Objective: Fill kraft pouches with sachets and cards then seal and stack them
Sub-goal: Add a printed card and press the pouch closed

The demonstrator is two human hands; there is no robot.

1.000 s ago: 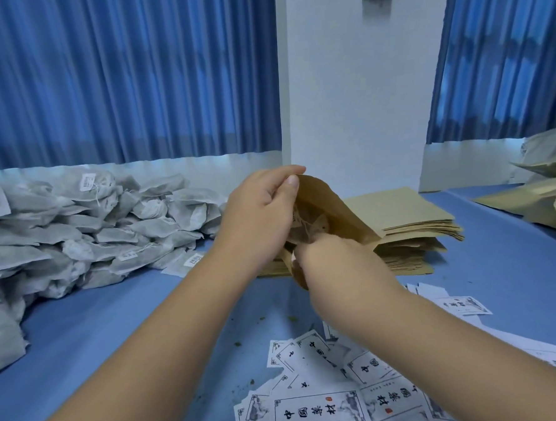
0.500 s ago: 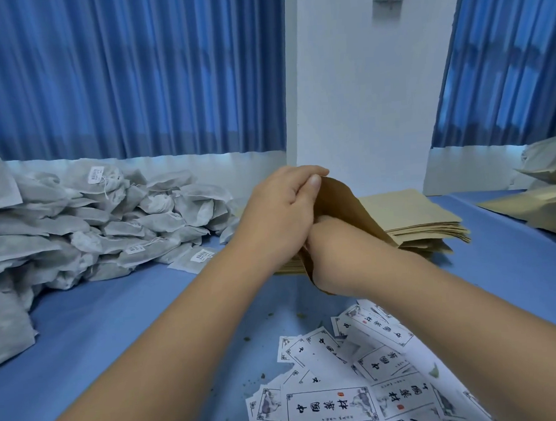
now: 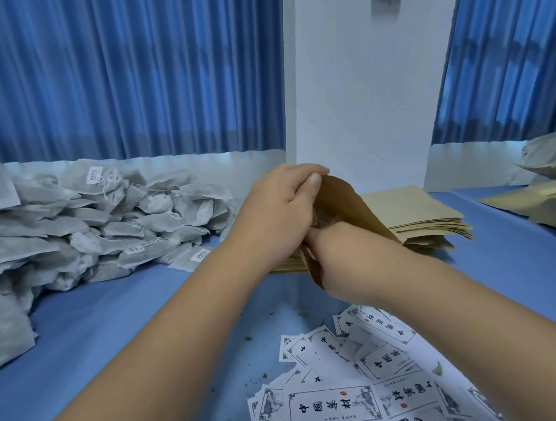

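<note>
Head view: blue table (image 3: 114, 318) is sitting under blue curtains (image 3: 131, 73). Left hand (image 3: 280, 213) is pinching the kraft pouch (image 3: 344, 203) by its rim. Right hand (image 3: 341, 252) is sitting partly inside the pouch, fingers hidden, grip unknown. Sachets (image 3: 108, 227) are lying left of the pouch, cards (image 3: 331, 405) nearer than it.

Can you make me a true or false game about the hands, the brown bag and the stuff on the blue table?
1. The left hand pinches the brown bag at its mouth. True.
2. The right hand reaches into the bag. True; its fingers are hidden inside.
3. The grey sachets are piled on the right side of the table. False: the pile is on the left.
4. The printed cards sit in one neat stack. False: they lie scattered, close to the person.
5. The curtains are blue. True.
</note>
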